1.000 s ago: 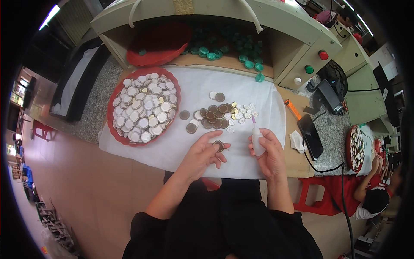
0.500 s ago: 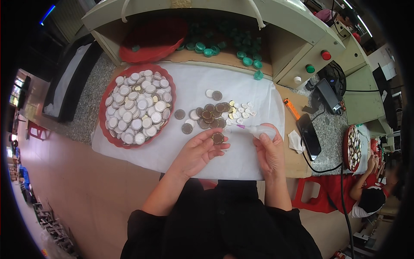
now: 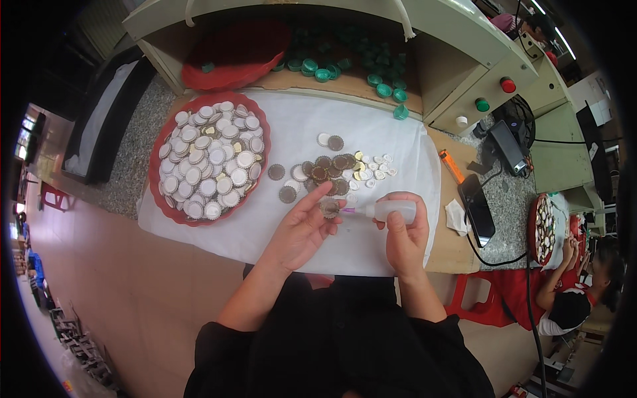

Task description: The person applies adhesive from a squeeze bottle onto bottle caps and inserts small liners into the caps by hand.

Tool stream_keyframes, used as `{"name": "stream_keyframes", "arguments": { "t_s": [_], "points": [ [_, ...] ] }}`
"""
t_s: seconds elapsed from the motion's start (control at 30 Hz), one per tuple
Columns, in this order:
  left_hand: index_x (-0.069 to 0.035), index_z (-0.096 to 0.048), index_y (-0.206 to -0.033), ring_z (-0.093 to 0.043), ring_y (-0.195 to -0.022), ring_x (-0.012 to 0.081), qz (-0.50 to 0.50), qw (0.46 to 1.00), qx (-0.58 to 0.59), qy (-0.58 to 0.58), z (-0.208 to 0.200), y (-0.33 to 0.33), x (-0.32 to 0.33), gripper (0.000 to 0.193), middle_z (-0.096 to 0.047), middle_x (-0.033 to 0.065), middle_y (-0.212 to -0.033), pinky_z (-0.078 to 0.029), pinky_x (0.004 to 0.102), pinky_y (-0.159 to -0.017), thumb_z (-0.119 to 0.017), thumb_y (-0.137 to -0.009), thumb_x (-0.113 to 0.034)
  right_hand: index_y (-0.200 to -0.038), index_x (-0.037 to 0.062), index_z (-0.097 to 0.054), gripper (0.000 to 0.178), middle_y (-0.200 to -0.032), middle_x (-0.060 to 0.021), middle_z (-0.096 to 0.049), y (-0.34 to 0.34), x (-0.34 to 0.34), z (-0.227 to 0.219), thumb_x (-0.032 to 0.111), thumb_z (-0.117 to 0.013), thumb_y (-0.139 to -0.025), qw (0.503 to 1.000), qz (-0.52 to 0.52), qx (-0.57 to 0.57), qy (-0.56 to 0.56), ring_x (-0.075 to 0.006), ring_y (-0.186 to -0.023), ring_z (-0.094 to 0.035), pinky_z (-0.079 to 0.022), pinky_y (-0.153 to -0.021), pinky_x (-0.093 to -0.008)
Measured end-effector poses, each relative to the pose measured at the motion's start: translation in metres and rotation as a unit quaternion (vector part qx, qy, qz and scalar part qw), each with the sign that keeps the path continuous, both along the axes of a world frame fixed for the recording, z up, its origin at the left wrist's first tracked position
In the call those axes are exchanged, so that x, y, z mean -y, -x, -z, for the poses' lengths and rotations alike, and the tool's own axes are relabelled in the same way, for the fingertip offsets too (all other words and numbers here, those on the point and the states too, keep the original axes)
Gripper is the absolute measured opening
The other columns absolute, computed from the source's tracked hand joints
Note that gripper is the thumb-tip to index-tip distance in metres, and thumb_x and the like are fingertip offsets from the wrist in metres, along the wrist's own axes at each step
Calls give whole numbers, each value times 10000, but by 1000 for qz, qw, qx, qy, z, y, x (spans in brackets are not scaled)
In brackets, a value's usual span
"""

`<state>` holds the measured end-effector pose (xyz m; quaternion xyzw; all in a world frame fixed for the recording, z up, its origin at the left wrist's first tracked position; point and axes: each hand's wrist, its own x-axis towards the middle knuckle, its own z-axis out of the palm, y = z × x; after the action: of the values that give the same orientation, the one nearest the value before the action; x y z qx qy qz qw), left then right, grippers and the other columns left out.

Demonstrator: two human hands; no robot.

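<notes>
Left hand (image 3: pixel 305 232) pinches a round, crimp-edged disc (image 3: pixel 329 209) between thumb and fingers, above a smooth white sheet (image 3: pixel 358 255). Leftmost, a scalloped red basin (image 3: pixel 159 192) holds heaped flat, pale discs (image 3: pixel 216 156) with ridged rims. Next lie overlapping brown discs (image 3: pixel 322 162), then small white pieces (image 3: pixel 380 174) beside shiny gold ones (image 3: pixel 359 156). Right hand (image 3: pixel 403 240) wraps a translucent, rounded squeeze bottle (image 3: pixel 403 212), its slim purple tip (image 3: pixel 348 210) aimed at the pinched disc; contact cannot be told. Farther right rest a crumpled white tissue (image 3: pixel 455 216) and a glossy black phone (image 3: pixel 481 219).
</notes>
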<state>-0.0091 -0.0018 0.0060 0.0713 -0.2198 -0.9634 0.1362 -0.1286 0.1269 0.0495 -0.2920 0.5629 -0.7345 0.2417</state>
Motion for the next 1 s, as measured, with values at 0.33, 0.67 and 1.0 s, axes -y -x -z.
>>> {"name": "stream_keyframes", "arguments": {
  "t_s": [0.33,0.67,1.0],
  "points": [
    [-11,-339,-1241,-480,-885,156,5,1000,18,-6,2,-1,1,398,-501,66,-1029,-392,263,-757,-430,-866,-109,-975,-18,-422,231,-903,-104,-477,-2,2,5,127,-516,-822,990,2,-140,-27,-151,-822,-475,-393,-718,-241],
    [-14,-332,-1246,-477,-886,157,5,1000,28,1,-3,-1,0,393,-494,74,-1052,-391,262,-760,-416,-868,-88,-965,-22,-430,228,-890,-111,-480,-1,3,6,118,-528,-814,986,3,-162,-38,-156,-806,-483,-397,-705,-238],
    [-16,-333,-1245,-476,-888,155,3,1000,22,-3,-2,-1,0,394,-495,92,-1079,-391,265,-763,-418,-866,-81,-963,-14,-431,222,-872,-107,-484,-3,3,6,105,-534,-807,985,-10,-170,-33,-156,-784,-482,-392,-695,-239]
  ]
}}
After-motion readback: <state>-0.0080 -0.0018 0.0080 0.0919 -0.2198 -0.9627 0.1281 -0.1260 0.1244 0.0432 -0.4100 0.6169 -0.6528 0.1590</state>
